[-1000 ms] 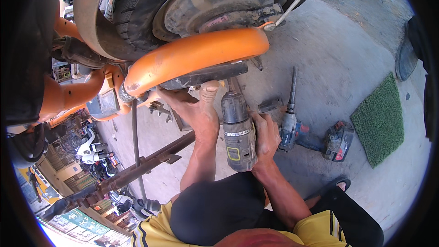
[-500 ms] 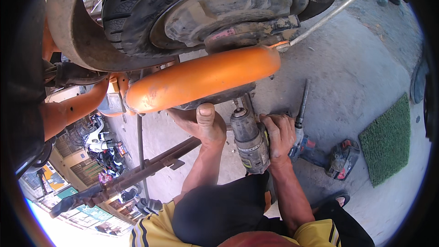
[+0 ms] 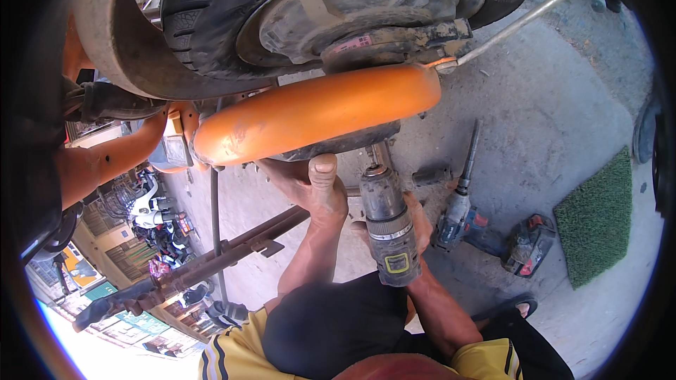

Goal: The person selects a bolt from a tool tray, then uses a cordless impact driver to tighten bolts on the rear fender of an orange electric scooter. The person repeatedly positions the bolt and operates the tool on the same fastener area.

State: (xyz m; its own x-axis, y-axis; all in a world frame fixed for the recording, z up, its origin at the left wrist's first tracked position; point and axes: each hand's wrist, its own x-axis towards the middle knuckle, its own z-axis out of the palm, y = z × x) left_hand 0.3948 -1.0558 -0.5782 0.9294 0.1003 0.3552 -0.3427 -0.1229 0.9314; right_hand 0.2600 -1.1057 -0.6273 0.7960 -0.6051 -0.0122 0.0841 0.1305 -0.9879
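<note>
A grey-black cordless drill (image 3: 391, 236) stands nearly upright, its bit pointing toward the dark piece (image 3: 345, 142) along the underside of an orange curved arm (image 3: 317, 112). Behind the drill body, my right hand (image 3: 421, 222) is closed round its grip, mostly hidden by it. My left hand (image 3: 325, 193) is at the dark piece, thumb raised along its near edge and fingers passing beneath it, their tips hidden. Above the orange arm is a large black tyre (image 3: 190, 21) with a dusty hub (image 3: 352, 10). Whether the bit touches anything is hard to see.
On the floor to the right lie a second power tool (image 3: 454, 218) with a long bit, its battery (image 3: 529, 246), and a green turf mat (image 3: 595, 218). A rusty metal bar (image 3: 232, 257) slants at left. A silver bent rod (image 3: 528, 17) rises upper right. Parked scooters (image 3: 151, 211) stand beyond.
The drill has turned and come slightly lower, its rear end now facing me, and my right hand has gone behind it. My left hand keeps its place by the dark piece.
</note>
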